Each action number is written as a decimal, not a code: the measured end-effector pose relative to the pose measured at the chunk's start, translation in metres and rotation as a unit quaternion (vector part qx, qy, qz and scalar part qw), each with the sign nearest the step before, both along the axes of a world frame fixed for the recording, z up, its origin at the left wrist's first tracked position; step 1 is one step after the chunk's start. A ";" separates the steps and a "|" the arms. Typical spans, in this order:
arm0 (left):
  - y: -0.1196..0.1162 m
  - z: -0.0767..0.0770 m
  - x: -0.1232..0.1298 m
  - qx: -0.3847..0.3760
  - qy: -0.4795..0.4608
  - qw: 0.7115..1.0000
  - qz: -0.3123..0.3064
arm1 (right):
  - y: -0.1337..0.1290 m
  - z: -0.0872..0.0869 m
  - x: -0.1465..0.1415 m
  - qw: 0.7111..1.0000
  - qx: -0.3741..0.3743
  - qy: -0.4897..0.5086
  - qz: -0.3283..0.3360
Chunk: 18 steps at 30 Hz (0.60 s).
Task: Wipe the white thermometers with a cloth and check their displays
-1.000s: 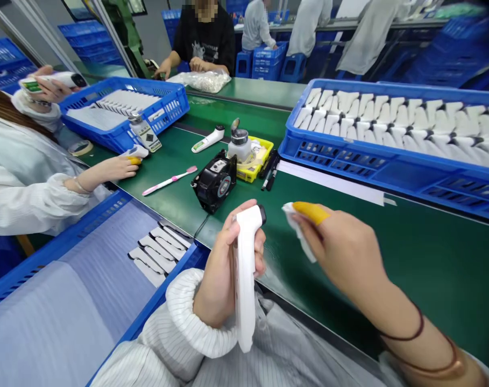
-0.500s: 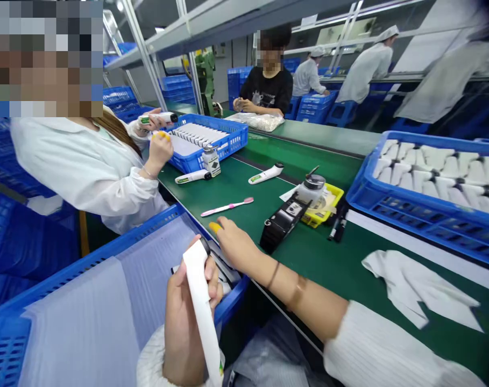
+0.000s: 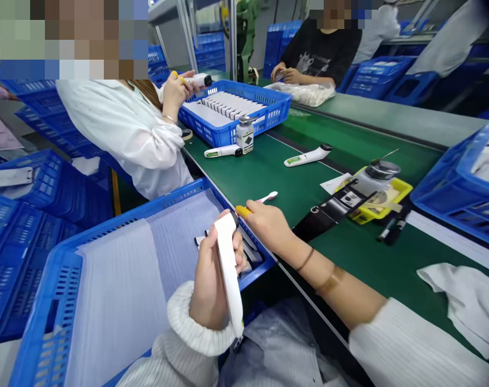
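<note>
My left hand (image 3: 212, 269) is wrapped round a white handheld device (image 3: 229, 263) with a black tip, held upright above the near end of a blue crate. My right hand (image 3: 266, 223), with a yellow cover on one finger, is closed just right of the device's black tip, over the bench edge. It overlaps a pink and white toothbrush (image 3: 271, 196); whether it grips the brush or anything else is hidden. The blue crate (image 3: 58, 263) holds white padded sheets and more devices. Another white device (image 3: 306, 157) lies on the green bench.
A yellow tray (image 3: 405, 194) with a metal-topped bottle (image 3: 375, 180), a black holder (image 3: 328, 212) and pens sits right of my right hand. A white cloth (image 3: 466, 306) lies nearer. Another person's hands (image 3: 179, 91) hold a device above a blue crate (image 3: 218, 134) at back left.
The view has shifted, so the bench items appear elsewhere in the picture. My right hand has moved to the toothbrush and closed. My left hand still holds the device.
</note>
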<state>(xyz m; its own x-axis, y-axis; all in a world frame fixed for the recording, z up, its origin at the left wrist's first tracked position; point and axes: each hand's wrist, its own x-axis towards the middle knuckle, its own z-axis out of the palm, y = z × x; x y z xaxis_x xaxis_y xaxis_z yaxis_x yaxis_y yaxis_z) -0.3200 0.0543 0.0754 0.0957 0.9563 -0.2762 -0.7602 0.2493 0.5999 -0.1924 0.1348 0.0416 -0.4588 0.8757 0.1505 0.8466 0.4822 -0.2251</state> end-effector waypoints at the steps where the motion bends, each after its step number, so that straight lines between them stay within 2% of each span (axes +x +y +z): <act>1: -0.002 0.002 0.000 0.008 -0.005 1.000 -0.012 | -0.010 0.005 0.005 1.000 0.000 0.021 -0.017; 4: -0.008 0.007 0.004 0.039 -0.002 0.998 -0.043 | -0.038 0.020 0.025 0.995 -0.019 0.072 -0.061; 7: -0.012 0.009 0.016 0.055 0.001 0.996 -0.070 | -0.054 0.026 0.039 0.991 -0.047 0.082 -0.095; 11: -0.014 0.008 0.034 0.059 -0.009 0.991 -0.116 | -0.058 0.015 0.034 0.985 -0.073 0.046 -0.150; 15: -0.018 0.014 0.038 0.063 0.008 0.994 -0.092 | -0.050 0.001 0.020 0.978 -0.079 0.020 -0.192; 18: -0.022 0.021 0.034 0.068 0.024 0.993 -0.092 | -0.053 0.005 0.023 0.977 -0.064 0.041 -0.199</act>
